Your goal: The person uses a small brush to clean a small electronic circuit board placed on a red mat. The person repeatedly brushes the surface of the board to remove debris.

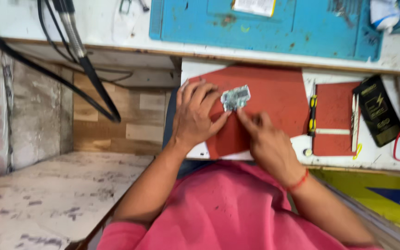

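Note:
A small pale green circuit board [235, 97] lies on a red mat [278, 99] on a pull-out shelf under the workbench. My left hand [196, 113] holds the board's left edge with its fingertips. From below, my right hand [267, 141] touches the lower edge of the board with its index finger; a red thread circles that wrist. Motion blur hides fine detail on the board.
Right of the mat lie a black and yellow screwdriver [312, 115], a smaller red pad [334, 118] and a black phone battery [378, 110]. A blue work mat [265, 25] covers the bench above. Black cables [84, 60] hang at left, a marble ledge [47, 199] below.

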